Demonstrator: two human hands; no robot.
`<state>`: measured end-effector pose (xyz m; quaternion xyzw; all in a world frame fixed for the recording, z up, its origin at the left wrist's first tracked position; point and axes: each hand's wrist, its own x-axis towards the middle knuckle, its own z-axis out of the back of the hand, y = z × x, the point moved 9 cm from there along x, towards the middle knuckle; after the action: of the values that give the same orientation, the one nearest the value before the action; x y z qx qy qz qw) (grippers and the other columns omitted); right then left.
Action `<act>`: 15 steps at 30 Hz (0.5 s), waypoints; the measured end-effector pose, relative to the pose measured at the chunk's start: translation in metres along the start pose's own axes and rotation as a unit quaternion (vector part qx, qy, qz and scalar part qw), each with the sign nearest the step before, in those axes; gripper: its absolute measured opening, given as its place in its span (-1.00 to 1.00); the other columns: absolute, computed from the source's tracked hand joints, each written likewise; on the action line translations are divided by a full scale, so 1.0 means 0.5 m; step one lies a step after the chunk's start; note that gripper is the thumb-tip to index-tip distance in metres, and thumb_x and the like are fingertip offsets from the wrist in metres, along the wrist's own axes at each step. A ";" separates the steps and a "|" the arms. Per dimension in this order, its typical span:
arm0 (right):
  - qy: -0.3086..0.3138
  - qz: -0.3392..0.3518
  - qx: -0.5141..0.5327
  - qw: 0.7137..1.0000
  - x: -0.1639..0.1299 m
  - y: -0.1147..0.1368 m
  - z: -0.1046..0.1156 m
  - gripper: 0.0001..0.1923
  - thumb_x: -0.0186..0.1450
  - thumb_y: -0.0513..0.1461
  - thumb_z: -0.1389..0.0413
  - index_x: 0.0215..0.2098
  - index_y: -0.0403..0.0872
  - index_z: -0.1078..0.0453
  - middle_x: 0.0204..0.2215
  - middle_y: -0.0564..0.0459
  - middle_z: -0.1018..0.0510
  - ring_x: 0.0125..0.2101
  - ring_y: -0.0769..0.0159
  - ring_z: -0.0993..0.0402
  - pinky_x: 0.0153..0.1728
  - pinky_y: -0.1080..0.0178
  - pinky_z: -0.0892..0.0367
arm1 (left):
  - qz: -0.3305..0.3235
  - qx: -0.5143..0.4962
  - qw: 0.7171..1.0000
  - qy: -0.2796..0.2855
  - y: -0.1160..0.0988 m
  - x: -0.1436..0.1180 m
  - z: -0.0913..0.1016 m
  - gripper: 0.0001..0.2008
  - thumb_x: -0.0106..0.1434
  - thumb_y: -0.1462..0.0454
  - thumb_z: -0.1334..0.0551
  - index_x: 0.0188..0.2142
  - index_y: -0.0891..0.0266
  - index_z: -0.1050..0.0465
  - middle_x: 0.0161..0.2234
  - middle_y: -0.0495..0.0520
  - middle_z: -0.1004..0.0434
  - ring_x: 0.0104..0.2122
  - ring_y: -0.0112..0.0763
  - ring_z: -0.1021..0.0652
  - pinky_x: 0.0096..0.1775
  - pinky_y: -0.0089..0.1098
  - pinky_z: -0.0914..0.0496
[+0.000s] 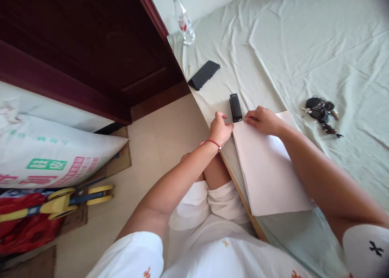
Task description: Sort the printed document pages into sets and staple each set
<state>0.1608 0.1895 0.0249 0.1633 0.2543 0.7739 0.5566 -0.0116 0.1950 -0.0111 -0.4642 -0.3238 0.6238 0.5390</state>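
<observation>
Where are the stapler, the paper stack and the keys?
stapler [236, 107], head view, middle of its black body.
paper stack [269, 172], head view, bare top sheet.
keys [320, 112], head view, black fob in the bunch.

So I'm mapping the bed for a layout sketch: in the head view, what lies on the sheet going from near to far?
White paper stack → black stapler → black phone → clear plastic bottle.

- Dark red-brown wooden door [91, 47] standing at upper left.
- Beige tiled floor [158, 140] lying below it.
- Bed [304, 47] bearing a wrinkled pale green sheet.
- Daylight falling evenly across the room.
</observation>
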 end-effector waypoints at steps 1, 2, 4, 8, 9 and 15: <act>0.001 -0.002 -0.001 1.000 0.003 -0.001 0.002 -0.69 0.32 -0.14 0.00 -0.35 -0.05 -0.57 -0.56 0.03 -0.51 -0.45 0.25 -0.37 -0.33 0.21 -0.23 | -0.009 0.013 1.000 0.000 -0.005 0.004 0.000 -0.60 0.08 0.44 -0.39 -0.20 0.14 -0.26 -0.48 -0.08 -0.44 -0.41 -0.34 -0.49 -0.21 -0.32 -0.34; 0.002 -0.004 -0.001 1.000 0.006 -0.003 0.005 -0.69 0.31 -0.15 0.00 -0.36 -0.05 -0.57 -0.57 0.04 -0.51 -0.47 0.26 -0.36 -0.35 0.22 -0.22 | -0.017 0.028 0.999 -0.001 -0.010 0.007 0.001 -0.61 0.09 0.44 -0.39 -0.19 0.14 -0.26 -0.48 -0.07 -0.45 -0.41 -0.32 -0.49 -0.20 -0.32 -0.34; -0.002 -0.008 -0.002 1.000 0.012 -0.005 0.009 -0.71 0.30 -0.15 -0.01 -0.37 -0.04 -0.56 -0.58 0.05 -0.49 -0.48 0.27 -0.34 -0.37 0.22 -0.20 | -0.030 0.061 0.998 -0.002 -0.024 0.012 0.001 -0.62 0.11 0.45 -0.36 -0.17 0.15 -0.27 -0.47 -0.06 -0.47 -0.40 -0.30 -0.50 -0.18 -0.30 -0.35; -0.009 -0.025 -0.014 1.000 0.019 -0.011 0.012 -0.70 0.31 -0.14 -0.01 -0.36 -0.06 -0.57 -0.58 0.03 -0.48 -0.46 0.25 -0.34 -0.35 0.21 -0.20 | -0.055 0.109 0.992 0.000 -0.049 0.014 -0.001 -0.65 0.15 0.46 -0.33 -0.13 0.17 -0.31 -0.47 -0.04 -0.47 -0.34 -0.24 -0.54 -0.11 -0.27 -0.37; -0.009 -0.029 -0.016 0.999 0.019 -0.013 0.011 -0.69 0.31 -0.14 -0.01 -0.35 -0.06 -0.58 -0.57 0.02 -0.49 -0.45 0.25 -0.35 -0.34 0.21 -0.21 | -0.065 0.123 0.990 0.001 -0.053 0.012 -0.001 -0.66 0.16 0.46 -0.33 -0.11 0.18 -0.33 -0.46 -0.03 -0.48 -0.32 -0.22 -0.55 -0.08 -0.25 -0.38; -0.017 -0.031 -0.011 0.999 0.019 -0.021 0.009 -0.68 0.35 -0.13 -0.01 -0.28 -0.07 -0.60 -0.49 0.00 -0.54 -0.38 0.21 -0.39 -0.24 0.20 -0.24 | -0.252 0.196 0.947 -0.017 -0.101 -0.020 0.003 -0.49 0.29 0.38 -0.29 0.22 0.17 -0.35 0.19 0.27 -0.48 0.17 -0.13 -0.49 0.23 -0.13 -0.35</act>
<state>0.1681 0.2021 0.0220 0.1629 0.2412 0.7561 0.5862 0.0056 0.1959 0.0372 -0.2421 -0.3105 0.5261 0.7537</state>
